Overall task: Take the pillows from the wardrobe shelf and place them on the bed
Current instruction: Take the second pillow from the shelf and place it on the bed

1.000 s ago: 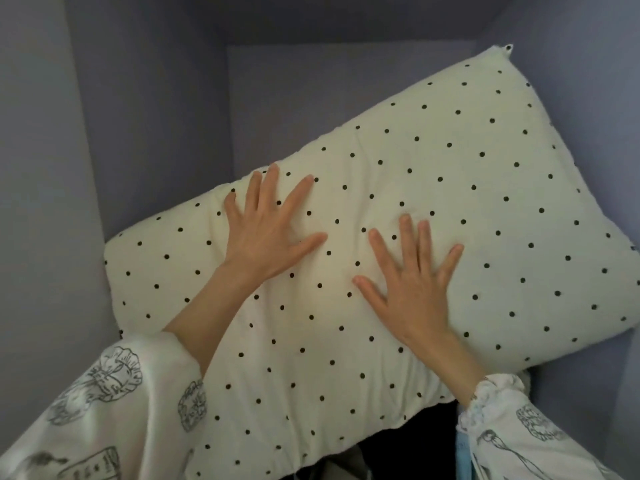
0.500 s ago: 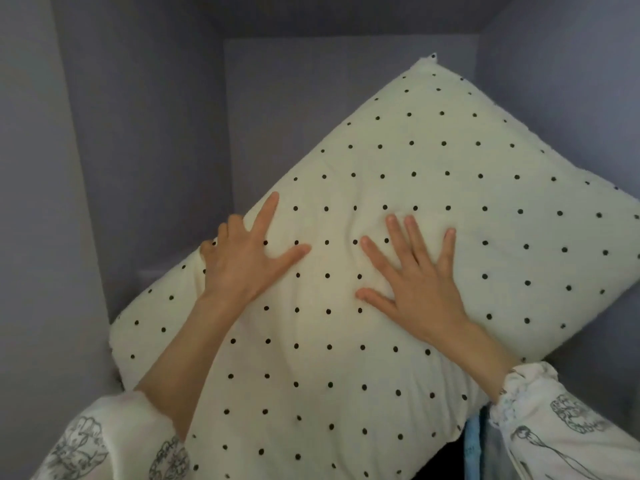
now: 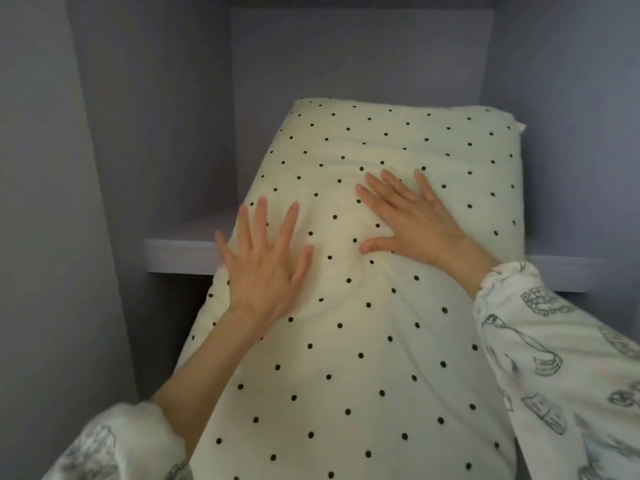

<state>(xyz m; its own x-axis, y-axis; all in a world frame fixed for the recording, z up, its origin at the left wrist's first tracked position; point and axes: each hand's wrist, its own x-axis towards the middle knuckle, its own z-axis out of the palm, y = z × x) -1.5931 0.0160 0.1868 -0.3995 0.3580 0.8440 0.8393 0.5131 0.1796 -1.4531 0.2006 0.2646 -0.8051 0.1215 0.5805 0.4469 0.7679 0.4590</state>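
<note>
A large cream fabric pillow with small black polka dots (image 3: pixel 374 341) lies lengthwise over the front edge of a pale lilac-grey wardrobe shelf (image 3: pixel 180 256), its far end resting on the shelf inside the compartment and its near end hanging down toward the camera below shelf level. The left hand (image 3: pixel 266 271) lies flat on the pillow's left side, right at the shelf edge, its fingers (image 3: pixel 261 220) straight and spread wide. The right hand (image 3: pixel 415 220) presses flat on the pillow's upper middle, fingers straight and fanned apart, thumb stretched out to the side; the cloth dents and creases around it. Neither hand curls round the fabric. Both forearms come out of loose white sleeves printed with grey line drawings (image 3: pixel 554 358). The lilac wardrobe walls (image 3: pixel 346 57) enclose the compartment at the back and sides.
</note>
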